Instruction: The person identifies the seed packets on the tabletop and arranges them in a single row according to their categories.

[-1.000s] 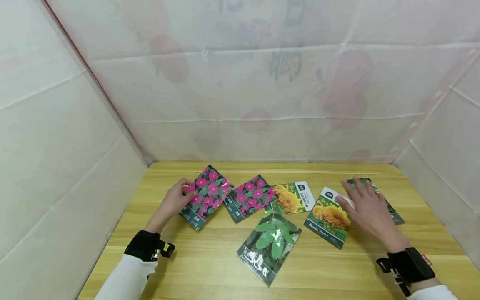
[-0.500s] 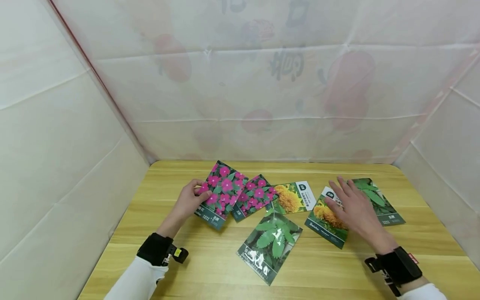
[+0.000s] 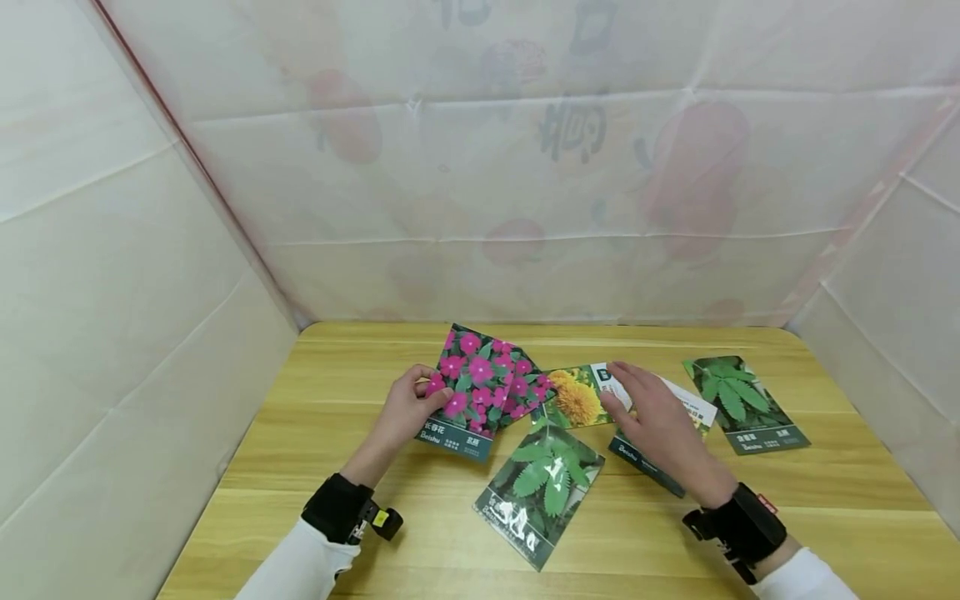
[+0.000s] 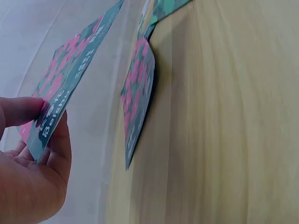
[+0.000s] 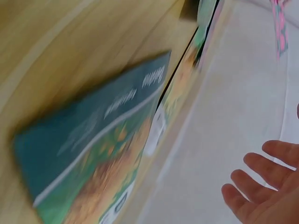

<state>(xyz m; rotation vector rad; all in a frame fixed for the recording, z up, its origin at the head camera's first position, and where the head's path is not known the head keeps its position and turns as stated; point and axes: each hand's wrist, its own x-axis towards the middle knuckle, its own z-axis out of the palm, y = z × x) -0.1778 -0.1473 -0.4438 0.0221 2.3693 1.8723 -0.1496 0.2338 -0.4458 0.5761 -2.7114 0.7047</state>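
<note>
Between thumb and fingers my left hand [image 3: 408, 410] pinches a seed packet with pink flowers [image 4: 67, 77], raised off the table in the left wrist view. In the head view it overlaps a second pink-flower packet [image 3: 529, 388], which lies on the wood. My right hand [image 3: 663, 429], fingers extended and holding nothing, hovers over a yellow-flower packet [image 5: 100, 154] and hides its middle in the head view. Another yellow-flower packet [image 3: 576, 397] lies just left of that hand's fingertips, partly under the second pink-flower packet.
A green-leaf packet [image 3: 538, 498] lies at the front middle of the wooden table [image 3: 420, 533], its top touching the yellow one's edge. Another green-leaf packet [image 3: 746, 406] lies at the right. White printed sheets [image 3: 480, 192] wall in the back and sides.
My left hand has carried the pink-flower packet rightward until it overlaps the second one. My right hand has moved left from the right green-leaf packet, uncovering it, to over the yellow-flower packet.
</note>
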